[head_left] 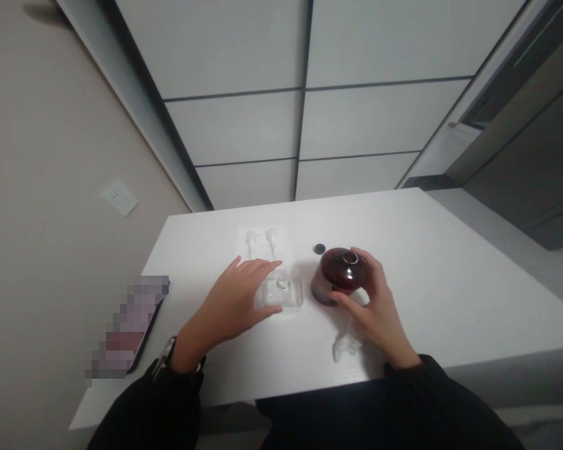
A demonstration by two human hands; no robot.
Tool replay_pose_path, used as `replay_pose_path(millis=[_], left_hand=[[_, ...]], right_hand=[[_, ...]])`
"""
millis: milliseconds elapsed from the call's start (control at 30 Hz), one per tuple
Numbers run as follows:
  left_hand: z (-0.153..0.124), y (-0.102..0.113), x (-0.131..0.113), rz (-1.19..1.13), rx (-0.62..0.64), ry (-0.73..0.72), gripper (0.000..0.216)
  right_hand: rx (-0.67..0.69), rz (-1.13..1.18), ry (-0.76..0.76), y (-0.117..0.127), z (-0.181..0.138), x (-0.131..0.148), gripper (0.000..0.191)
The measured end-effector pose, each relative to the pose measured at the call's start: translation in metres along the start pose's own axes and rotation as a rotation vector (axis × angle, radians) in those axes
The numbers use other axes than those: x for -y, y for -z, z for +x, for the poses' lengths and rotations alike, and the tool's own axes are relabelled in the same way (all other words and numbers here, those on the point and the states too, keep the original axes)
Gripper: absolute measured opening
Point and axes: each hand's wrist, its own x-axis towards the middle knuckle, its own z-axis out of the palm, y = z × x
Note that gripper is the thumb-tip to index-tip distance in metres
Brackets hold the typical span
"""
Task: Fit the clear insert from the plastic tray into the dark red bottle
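A dark red round bottle (341, 275) with an open neck stands on the white table (450, 287). My right hand (379, 312) is wrapped round its right side. My left hand (237, 300) grips the left end of a clear glass bottle (283, 294) lying flat, thumb under and fingers over it. A small black cap (319, 249) lies just behind the red bottle.
Two clear pump heads (262, 242) lie on a plastic sheet behind the glass bottle. A crumpled clear wrapper (347, 347) sits near the front edge. A phone (131, 328) lies at the left edge. The wall with a socket (120, 199) is left.
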Motion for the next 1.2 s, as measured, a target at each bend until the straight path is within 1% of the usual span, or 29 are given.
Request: replay_pose_path(millis=[100, 200, 233, 267, 300, 333, 367, 467, 500, 567, 633, 767, 833, 867, 933, 1000, 1067, 1133, 1200], left_hand=[[-0.002, -0.003, 0.001, 0.006, 0.009, -0.027, 0.081], [-0.001, -0.007, 0.003, 0.017, 0.008, -0.033, 0.092], [-0.001, -0.008, 0.003, 0.021, 0.002, -0.028, 0.093], [0.0, -0.009, 0.004, 0.023, -0.007, -0.02, 0.092], [0.0, -0.011, 0.004, 0.025, -0.018, -0.013, 0.089], [0.0, -0.012, 0.004, 0.027, -0.027, -0.008, 0.087], [0.001, -0.013, 0.004, 0.028, -0.035, -0.005, 0.084], [0.001, -0.015, 0.003, 0.038, -0.051, 0.0, 0.077], [0.001, -0.015, 0.003, 0.043, -0.055, 0.001, 0.075], [0.001, -0.016, 0.003, 0.052, -0.062, -0.001, 0.074], [0.001, -0.017, 0.004, 0.06, -0.069, -0.004, 0.073], [0.001, -0.017, 0.005, 0.077, -0.085, -0.009, 0.072], [0.001, -0.017, 0.006, 0.084, -0.089, -0.014, 0.07], [0.001, -0.017, 0.007, 0.087, -0.089, -0.017, 0.07], [0.001, -0.017, 0.008, 0.09, -0.089, -0.021, 0.07], [0.001, -0.018, 0.009, 0.089, -0.086, -0.021, 0.07], [0.001, -0.018, 0.01, 0.082, -0.083, -0.021, 0.071], [0.0, -0.019, 0.009, 0.07, -0.081, -0.021, 0.071], [-0.001, -0.018, 0.008, 0.058, -0.083, -0.019, 0.07]], right_hand=[[0.025, 0.021, -0.022, -0.003, 0.01, -0.001, 0.072], [0.026, 0.053, -0.045, 0.003, 0.002, 0.001, 0.078], [0.006, 0.049, -0.053, 0.007, -0.006, 0.002, 0.074], [-0.025, 0.016, -0.067, 0.011, -0.016, 0.003, 0.066], [-0.055, -0.057, -0.081, 0.015, -0.027, 0.004, 0.055], [-0.055, -0.145, -0.092, 0.019, -0.041, 0.005, 0.045], [-0.047, -0.224, -0.09, 0.022, -0.055, 0.005, 0.038], [0.048, -0.414, -0.053, 0.023, -0.096, 0.007, 0.03], [0.082, -0.472, -0.025, 0.021, -0.106, 0.009, 0.032], [0.151, -0.568, 0.063, 0.014, -0.118, 0.012, 0.042], [0.214, -0.628, 0.142, 0.004, -0.118, 0.017, 0.049], [0.352, -0.663, 0.257, -0.014, -0.098, 0.025, 0.045], [0.426, -0.676, 0.328, -0.016, -0.089, 0.027, 0.048], [0.455, -0.688, 0.359, -0.015, -0.087, 0.026, 0.053], [0.488, -0.73, 0.396, -0.003, -0.084, 0.019, 0.065], [0.489, -0.788, 0.385, 0.02, -0.082, 0.004, 0.072], [0.444, -0.859, 0.322, 0.05, -0.079, -0.017, 0.07], [0.375, -0.941, 0.22, 0.079, -0.072, -0.038, 0.067], [0.307, -0.994, 0.133, 0.099, -0.064, -0.05, 0.057]])
